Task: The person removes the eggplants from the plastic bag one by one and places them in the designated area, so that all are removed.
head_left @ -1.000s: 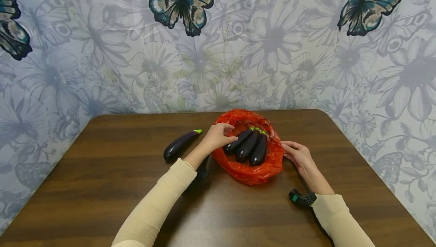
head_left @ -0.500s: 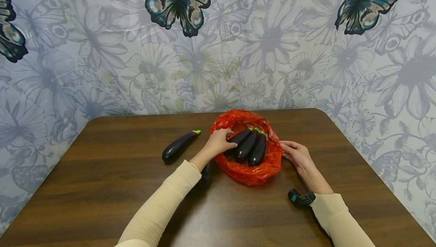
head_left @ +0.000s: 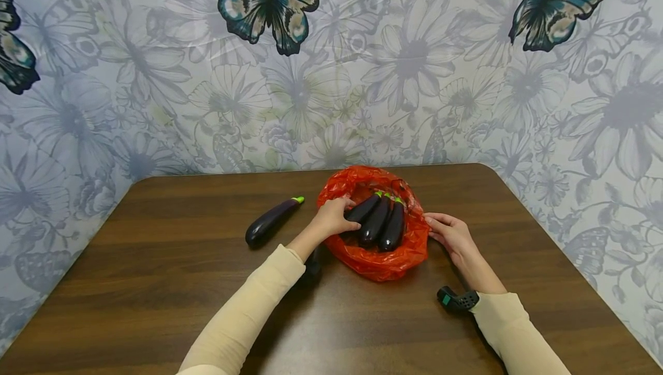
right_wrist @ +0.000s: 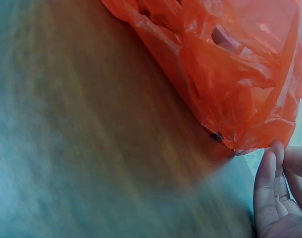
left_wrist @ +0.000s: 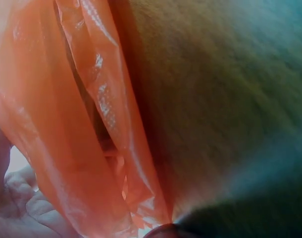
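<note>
A red plastic bag (head_left: 393, 266) stands with its mouth spread wide on the table, and three dark eggplants (head_left: 381, 219) lie side by side in it, green stems pointing away. My left hand (head_left: 331, 218) reaches over the bag's left rim. Its thumb and fingers grip the lower end of the leftmost eggplant (head_left: 364, 207). At the right side, my right hand (head_left: 453, 234) pinches the bag's rim between thumb and fingertips. The right wrist view shows this pinch at the edge of the bag (right_wrist: 250, 99). In the left wrist view, the red plastic partly hides my left hand (left_wrist: 29, 203).
Another eggplant (head_left: 271, 224) lies on the brown wooden table (head_left: 155, 283), left of the bag. A black wrist strap (head_left: 458, 300) is on my right wrist. Behind the table's far edge hangs a floral backdrop (head_left: 331, 104) with butterflies.
My left hand has lowered slightly and closed around the leftmost eggplant, which has shifted a little toward the back of the bag. My right hand keeps its place at the rim.
</note>
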The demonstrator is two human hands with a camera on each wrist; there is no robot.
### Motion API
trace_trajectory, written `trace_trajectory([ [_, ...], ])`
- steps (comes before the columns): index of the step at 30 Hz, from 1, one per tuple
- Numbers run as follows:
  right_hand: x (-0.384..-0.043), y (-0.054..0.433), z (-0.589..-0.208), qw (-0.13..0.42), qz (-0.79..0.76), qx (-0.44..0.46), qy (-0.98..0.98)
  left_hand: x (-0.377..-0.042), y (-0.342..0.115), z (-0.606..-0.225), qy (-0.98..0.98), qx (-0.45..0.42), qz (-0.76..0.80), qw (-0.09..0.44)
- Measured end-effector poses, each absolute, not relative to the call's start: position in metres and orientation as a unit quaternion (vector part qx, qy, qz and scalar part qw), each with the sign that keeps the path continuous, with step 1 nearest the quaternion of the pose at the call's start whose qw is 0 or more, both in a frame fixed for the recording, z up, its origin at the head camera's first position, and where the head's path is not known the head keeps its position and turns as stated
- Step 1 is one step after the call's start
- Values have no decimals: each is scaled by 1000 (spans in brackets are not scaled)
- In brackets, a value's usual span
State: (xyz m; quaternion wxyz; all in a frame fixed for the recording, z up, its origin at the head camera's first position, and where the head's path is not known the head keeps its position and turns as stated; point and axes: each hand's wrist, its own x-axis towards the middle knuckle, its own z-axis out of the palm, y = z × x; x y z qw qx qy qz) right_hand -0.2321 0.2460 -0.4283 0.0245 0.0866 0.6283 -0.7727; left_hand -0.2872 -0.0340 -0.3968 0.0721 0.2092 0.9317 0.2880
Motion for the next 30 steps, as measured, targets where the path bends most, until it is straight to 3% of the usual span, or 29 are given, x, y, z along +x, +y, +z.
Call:
trace_trajectory([
  [10,-232,246,-428,26,-772,91,629,-284,-38,-394,929,214,291,78],
  [30,-230,245,-426,27,-770,90,630,-262,-84,-377,895,190,404,17],
])
